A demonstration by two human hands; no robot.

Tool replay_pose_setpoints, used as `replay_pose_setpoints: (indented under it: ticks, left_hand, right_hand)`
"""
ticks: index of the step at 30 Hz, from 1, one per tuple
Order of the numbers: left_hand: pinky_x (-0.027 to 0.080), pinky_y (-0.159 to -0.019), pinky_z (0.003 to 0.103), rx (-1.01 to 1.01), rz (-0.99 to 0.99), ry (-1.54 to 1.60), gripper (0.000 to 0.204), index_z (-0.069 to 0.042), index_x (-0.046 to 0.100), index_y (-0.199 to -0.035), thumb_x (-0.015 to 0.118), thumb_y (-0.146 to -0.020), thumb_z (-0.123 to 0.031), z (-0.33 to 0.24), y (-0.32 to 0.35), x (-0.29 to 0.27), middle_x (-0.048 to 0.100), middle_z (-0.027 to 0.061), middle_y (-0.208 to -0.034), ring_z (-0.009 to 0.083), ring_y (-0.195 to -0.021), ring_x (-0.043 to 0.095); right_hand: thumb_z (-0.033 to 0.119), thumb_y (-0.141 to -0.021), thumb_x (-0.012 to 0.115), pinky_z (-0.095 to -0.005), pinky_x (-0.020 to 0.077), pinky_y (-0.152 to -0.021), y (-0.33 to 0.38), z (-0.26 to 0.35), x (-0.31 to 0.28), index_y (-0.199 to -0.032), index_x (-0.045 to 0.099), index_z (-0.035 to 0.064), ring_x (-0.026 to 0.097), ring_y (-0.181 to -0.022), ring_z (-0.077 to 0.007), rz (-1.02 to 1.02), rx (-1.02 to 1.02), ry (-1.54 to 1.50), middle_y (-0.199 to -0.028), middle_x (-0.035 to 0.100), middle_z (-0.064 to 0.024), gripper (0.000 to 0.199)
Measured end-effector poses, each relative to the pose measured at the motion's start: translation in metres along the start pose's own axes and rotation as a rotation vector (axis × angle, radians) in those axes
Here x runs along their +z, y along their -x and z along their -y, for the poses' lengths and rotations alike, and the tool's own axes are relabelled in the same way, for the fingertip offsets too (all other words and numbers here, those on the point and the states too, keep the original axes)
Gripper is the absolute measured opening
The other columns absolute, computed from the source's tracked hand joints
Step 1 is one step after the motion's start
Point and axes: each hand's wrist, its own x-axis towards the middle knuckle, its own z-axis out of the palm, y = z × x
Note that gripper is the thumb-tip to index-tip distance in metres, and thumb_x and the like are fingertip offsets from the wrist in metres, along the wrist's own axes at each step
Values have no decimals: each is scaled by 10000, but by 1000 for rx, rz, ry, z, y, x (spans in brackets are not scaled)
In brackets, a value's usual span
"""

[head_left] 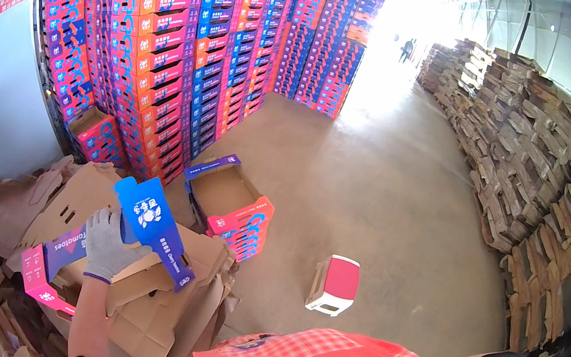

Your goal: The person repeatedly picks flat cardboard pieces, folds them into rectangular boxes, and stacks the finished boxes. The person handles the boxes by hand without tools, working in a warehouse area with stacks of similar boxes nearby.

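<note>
One gloved left hand [111, 247] is touching a blue-and-pink carton [161, 232].
The carton is lying on brown cardboard sheets [142, 323]; whether that hand is pinching, or what the right hand is doing, I cannot tell.

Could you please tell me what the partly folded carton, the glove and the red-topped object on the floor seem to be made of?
Partly folded carton: apparently cardboard, printed blue, purple and pink outside, with plain brown showing inside.
Glove: probably knitted fabric, matt grey, judging by its soft, close-fitting look.
Red-topped object: possibly plastic, given its smooth, even top, but I cannot be sure.
</note>
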Motion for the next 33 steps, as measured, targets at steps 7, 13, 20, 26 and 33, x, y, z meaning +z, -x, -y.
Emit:
replay_pose_setpoints:
  ticks: [7,13,20,26,33]
  left_hand:
    - [395,-948,477,35,-35,34,877,8,566,-1172,824,-539,-540,3,-5,5,551,168,-1033,359,-1026,522]
    - [396,-943,483,59,-45,12,899,12,573,-1155,804,-545,-606,6,-5,6,548,177,-1023,364,-1022,521]
    - [396,-945,488,72,-49,3,905,15,557,-1170,808,-549,-594,5,-3,5,543,183,-1056,371,-1041,513]
    - [385,-967,479,44,-13,6,921,28,537,-1195,811,-556,-575,4,-1,5,537,181,-1104,364,-1080,498]
    - [380,-974,482,63,-26,25,940,29,529,-1209,818,-558,-584,4,-1,4,531,183,-1107,364,-1078,494]
  right_hand:
    - [207,-997,550,-311,452,-996,2,-12,30,-1300,562,-49,580,-1141,-147,-61,4,-31,-1270,640,-71,397]
    - [206,-1000,545,-309,448,-1004,-4,-19,46,-1305,557,-52,574,-1150,-143,-71,-10,-55,-1278,635,-67,400]
    - [204,-1003,540,-307,442,-1013,-16,-23,52,-1310,552,-56,567,-1160,-139,-65,-34,-64,-1287,628,-61,402]
    - [203,-1006,535,-305,438,-1021,-25,-28,52,-1314,547,-59,560,-1169,-135,-57,-47,-63,-1295,623,-57,404]
    - [201,-1010,529,-303,433,-1031,-37,-29,55,-1320,542,-63,553,-1180,-130,-57,-75,-52,-1305,616,-52,407]
